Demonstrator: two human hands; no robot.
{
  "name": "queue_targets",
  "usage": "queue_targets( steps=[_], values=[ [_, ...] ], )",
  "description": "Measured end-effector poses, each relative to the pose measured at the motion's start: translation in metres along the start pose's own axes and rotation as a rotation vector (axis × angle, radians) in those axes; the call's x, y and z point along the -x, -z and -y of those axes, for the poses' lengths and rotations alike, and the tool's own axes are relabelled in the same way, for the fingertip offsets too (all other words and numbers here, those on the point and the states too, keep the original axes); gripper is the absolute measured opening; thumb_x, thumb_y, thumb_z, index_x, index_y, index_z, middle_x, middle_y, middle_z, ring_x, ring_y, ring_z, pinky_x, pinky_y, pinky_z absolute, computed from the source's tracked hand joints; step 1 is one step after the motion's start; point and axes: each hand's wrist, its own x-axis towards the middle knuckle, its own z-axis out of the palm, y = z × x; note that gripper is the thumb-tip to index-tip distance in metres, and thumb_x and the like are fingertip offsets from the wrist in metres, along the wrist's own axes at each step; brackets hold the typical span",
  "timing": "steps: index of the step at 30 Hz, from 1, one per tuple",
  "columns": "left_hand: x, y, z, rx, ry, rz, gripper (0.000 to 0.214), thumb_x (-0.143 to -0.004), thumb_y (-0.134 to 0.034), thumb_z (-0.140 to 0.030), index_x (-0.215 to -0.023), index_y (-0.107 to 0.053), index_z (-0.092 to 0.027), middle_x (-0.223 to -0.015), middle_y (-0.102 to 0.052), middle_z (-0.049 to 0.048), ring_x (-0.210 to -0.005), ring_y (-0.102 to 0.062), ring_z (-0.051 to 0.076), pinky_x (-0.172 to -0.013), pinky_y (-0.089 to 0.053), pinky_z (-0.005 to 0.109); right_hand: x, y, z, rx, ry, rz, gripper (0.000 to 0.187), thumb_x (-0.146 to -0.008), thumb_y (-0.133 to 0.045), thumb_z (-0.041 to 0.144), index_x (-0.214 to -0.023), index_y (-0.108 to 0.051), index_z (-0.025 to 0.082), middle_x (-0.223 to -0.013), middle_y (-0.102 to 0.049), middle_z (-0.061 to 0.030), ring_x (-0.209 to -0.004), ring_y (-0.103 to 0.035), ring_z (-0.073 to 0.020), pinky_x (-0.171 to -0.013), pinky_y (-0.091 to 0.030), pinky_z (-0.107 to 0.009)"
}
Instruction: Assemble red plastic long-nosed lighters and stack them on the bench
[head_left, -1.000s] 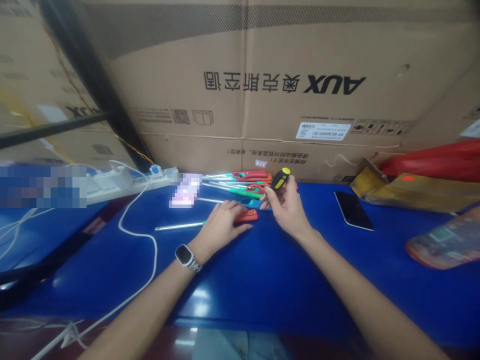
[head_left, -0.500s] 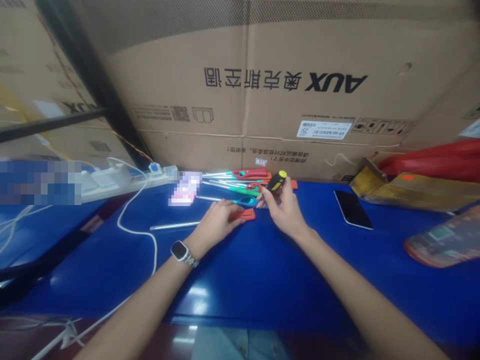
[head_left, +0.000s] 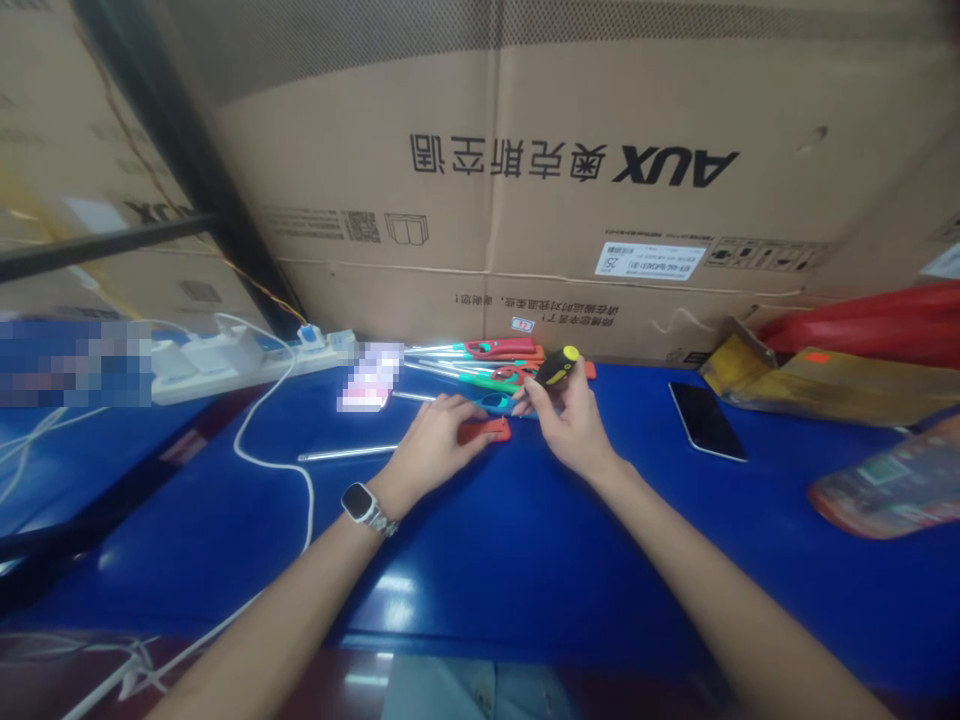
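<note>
On the blue table (head_left: 525,540) my left hand (head_left: 431,445), with a watch on its wrist, lies closed over a long lighter with a red handle (head_left: 487,431); its thin metal tube (head_left: 345,453) sticks out to the left. My right hand (head_left: 570,420) grips a small screwdriver with a black and yellow handle (head_left: 556,366), its tip pointing down toward the red handle. Behind both hands lies a pile of several more long lighters (head_left: 487,365) with red, green and blue handles.
A black phone (head_left: 706,420) lies to the right. Large cardboard boxes (head_left: 570,180) stand along the back. A white power strip (head_left: 240,358) with a white cable (head_left: 296,475) is at the left. Red and yellow bags (head_left: 840,350) and a packet (head_left: 892,485) sit at the right.
My right hand has lowered the screwdriver a little toward the red-handled lighter. My left hand has stayed on the lighter, which slid slightly left.
</note>
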Motion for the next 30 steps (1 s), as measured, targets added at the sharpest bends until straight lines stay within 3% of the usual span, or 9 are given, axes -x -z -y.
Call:
queue_targets(
  steps=[5, 11, 21, 24, 28, 30],
  values=[
    [-0.003, -0.006, -0.007, 0.129, 0.038, -0.129, 0.019, -0.087, -0.071, -0.035, -0.098, -0.073, -0.02, -0.097, -0.072, 0.004, -0.09, -0.061, 0.022, -0.083, -0.045, 0.036, 0.0, -0.006, 0.002, -0.12, -0.002, -0.037, 0.028, -0.094, -0.058, 0.047, -0.103, -0.039, 0.027, -0.086, -0.07, -0.0032, -0.069, -0.072, -0.0203, -0.068, -0.063, -0.04],
    [-0.002, -0.007, -0.007, 0.233, 0.053, -0.117, 0.011, -0.091, -0.067, -0.027, -0.087, -0.075, -0.021, -0.085, -0.072, 0.0015, -0.079, -0.06, 0.019, -0.077, -0.044, 0.033, 0.003, -0.01, 0.005, -0.168, -0.005, -0.028, 0.027, -0.094, -0.058, 0.045, -0.103, -0.039, 0.027, -0.085, -0.07, -0.002, -0.067, -0.072, -0.0189, -0.067, -0.062, -0.039],
    [-0.003, -0.005, -0.012, 0.059, -0.045, -0.076, 0.017, -0.095, -0.058, -0.02, -0.084, -0.071, -0.018, -0.082, -0.067, 0.0043, -0.079, -0.055, 0.02, -0.078, -0.044, 0.035, 0.001, -0.014, 0.009, -0.125, -0.001, -0.011, 0.026, -0.094, -0.059, 0.043, -0.102, -0.039, 0.027, -0.079, -0.067, 0.0006, -0.062, -0.07, -0.0175, -0.062, -0.061, -0.035],
    [-0.004, -0.007, -0.014, 0.052, 0.004, -0.071, 0.009, -0.091, -0.064, -0.026, -0.091, -0.07, -0.019, -0.09, -0.069, 0.0039, -0.086, -0.058, 0.022, -0.081, -0.046, 0.037, -0.001, -0.012, 0.01, -0.07, 0.008, -0.021, 0.027, -0.093, -0.061, 0.043, -0.1, -0.04, 0.027, -0.078, -0.067, 0.0012, -0.061, -0.069, -0.0171, -0.063, -0.061, -0.035],
    [-0.003, -0.01, -0.01, -0.014, 0.045, -0.047, 0.034, -0.081, -0.076, -0.037, -0.109, -0.067, -0.02, -0.11, -0.068, 0.0055, -0.102, -0.06, 0.027, -0.092, -0.045, 0.043, -0.005, -0.006, 0.007, -0.029, 0.002, -0.041, 0.03, -0.092, -0.061, 0.046, -0.097, -0.039, 0.027, -0.08, -0.067, 0.0009, -0.061, -0.069, -0.0175, -0.061, -0.062, -0.036],
    [-0.002, -0.01, -0.006, -0.032, 0.052, -0.013, 0.034, -0.082, -0.075, -0.037, -0.11, -0.067, -0.02, -0.111, -0.068, 0.0055, -0.103, -0.06, 0.027, -0.094, -0.044, 0.044, -0.006, -0.003, 0.006, -0.011, -0.004, -0.045, 0.031, -0.091, -0.06, 0.049, -0.097, -0.039, 0.026, -0.08, -0.067, 0.0006, -0.06, -0.069, -0.018, -0.06, -0.061, -0.036]
  ],
)
